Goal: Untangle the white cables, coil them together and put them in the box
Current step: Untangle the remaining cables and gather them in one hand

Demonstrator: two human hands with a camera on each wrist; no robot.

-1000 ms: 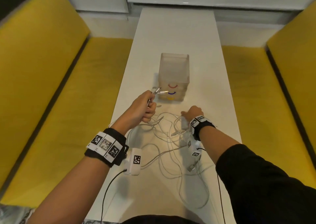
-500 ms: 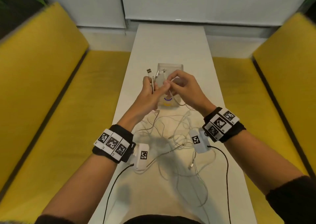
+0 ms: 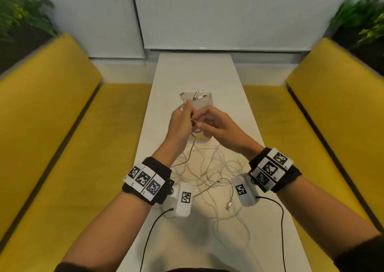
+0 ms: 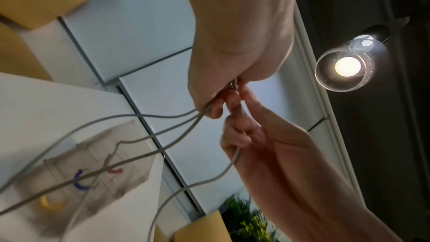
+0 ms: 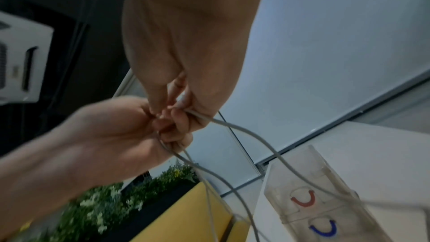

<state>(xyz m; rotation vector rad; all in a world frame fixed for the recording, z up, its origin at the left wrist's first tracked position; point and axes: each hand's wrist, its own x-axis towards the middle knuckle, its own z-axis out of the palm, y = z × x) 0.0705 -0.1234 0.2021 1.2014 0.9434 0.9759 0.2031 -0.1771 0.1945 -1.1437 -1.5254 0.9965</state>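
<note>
White cables (image 3: 209, 174) lie tangled on the table (ends lifted) before the clear box (image 3: 204, 103).

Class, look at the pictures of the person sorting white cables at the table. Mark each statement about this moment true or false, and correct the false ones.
1. Both hands hold cables up above the table. True: the left hand and right hand pinch the white cables.
2. The cables already lie coiled inside the box. False: most sprawl tangled on the table, outside the clear box.
3. Yellow benches stand on both sides of the table. True.
4. The box bears green stripes. False: it shows red, blue and yellow curved marks.
</note>
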